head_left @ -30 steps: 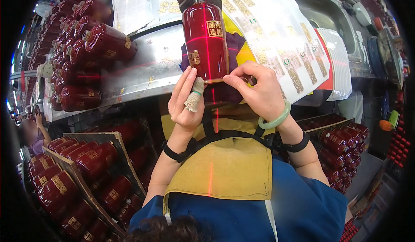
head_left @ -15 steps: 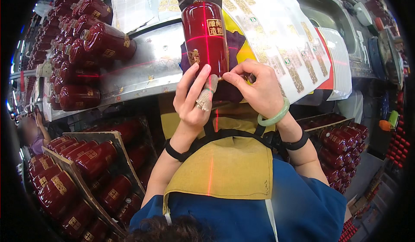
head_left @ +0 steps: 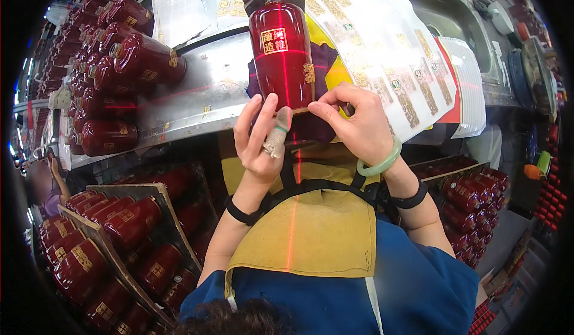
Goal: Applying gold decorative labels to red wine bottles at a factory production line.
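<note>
to do this well, the gold sticker (head_left: 308, 73) should sit straight against the red laser line on the red bottle (head_left: 281, 51), pressed flat from one edge so no crease forms. the bottle lies on a purple cloth (head_left: 326, 60) on the steel counter (head_left: 203, 90), just beyond both hands. the left hand (head_left: 260, 137) is spread, fingers loosely open, its covered fingertip touching the bottle's base. the right hand (head_left: 353, 122) has thumb and forefinger pinched together at the bottle's lower right edge. sticker sheets (head_left: 382, 42) lie beyond the right hand; more bottles (head_left: 113, 72) lie left of the left hand.
</note>
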Action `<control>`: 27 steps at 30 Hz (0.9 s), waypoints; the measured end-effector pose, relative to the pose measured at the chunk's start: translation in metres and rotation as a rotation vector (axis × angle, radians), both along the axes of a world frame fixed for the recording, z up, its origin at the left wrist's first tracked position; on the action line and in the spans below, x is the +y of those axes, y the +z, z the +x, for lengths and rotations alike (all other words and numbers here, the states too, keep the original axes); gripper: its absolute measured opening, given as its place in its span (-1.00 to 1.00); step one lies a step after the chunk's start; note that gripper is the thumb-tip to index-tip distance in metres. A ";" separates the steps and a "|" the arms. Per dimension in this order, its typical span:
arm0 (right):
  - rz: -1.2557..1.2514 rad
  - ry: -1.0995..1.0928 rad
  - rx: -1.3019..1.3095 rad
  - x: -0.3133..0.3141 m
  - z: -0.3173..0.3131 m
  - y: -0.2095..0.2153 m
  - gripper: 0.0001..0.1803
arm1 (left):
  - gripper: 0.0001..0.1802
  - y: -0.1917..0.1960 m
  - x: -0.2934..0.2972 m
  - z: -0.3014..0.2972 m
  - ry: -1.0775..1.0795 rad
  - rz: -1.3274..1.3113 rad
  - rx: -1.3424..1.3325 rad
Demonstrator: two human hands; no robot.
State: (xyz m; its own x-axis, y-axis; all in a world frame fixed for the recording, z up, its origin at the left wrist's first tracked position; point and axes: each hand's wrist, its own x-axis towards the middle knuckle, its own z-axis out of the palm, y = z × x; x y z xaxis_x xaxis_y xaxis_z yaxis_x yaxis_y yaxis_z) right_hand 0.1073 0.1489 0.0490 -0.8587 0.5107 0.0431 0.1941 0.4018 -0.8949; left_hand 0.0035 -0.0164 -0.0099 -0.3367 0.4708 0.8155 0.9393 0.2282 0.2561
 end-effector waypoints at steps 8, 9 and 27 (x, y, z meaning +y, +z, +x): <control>-0.001 -0.010 -0.001 -0.002 -0.002 -0.001 -0.76 | -0.75 0.007 0.008 -0.003 -0.027 0.074 -0.141; -0.007 -0.004 -0.011 -0.002 -0.003 0.001 -0.76 | -0.73 0.003 0.005 -0.005 -0.026 0.088 -0.175; 0.063 0.009 -0.009 -0.005 -0.004 0.004 -0.76 | -0.73 0.013 0.009 0.001 -0.003 0.008 -0.049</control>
